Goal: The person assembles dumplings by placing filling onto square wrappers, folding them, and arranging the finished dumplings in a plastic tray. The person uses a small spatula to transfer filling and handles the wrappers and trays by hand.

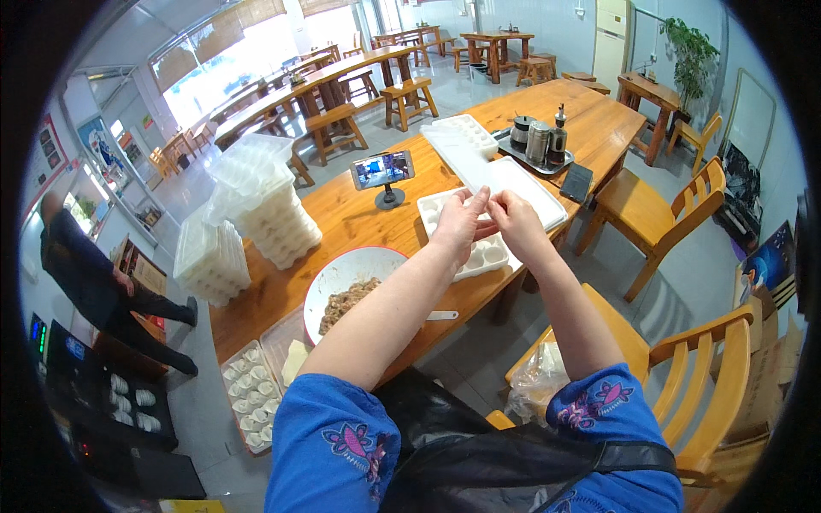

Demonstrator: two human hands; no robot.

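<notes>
My left hand (463, 224) and my right hand (518, 221) meet over a white plastic tray with round wells (484, 258). Their fingertips come together beside the near end of a translucent plastic lid (457, 155). Whether anything is pinched between them is hidden. A flat white tray (537, 195) lies just beyond my right hand. Left of my forearm, a white bowl with a red rim (321, 276) contains minced filling (346, 300), and a white utensil handle (444, 315) sticks out near it. Pale dough wrappers (295, 360) lie next to a tray of folded dumplings (253, 401).
Stacked plastic trays (276, 218) stand at the table's left. A phone on a stand (385, 172), a metal condiment tray (537, 163) and a dark phone (576, 184) occupy the wooden table (346, 221). Wooden chairs (660, 199) flank its right side. A person (86, 276) is at the far left.
</notes>
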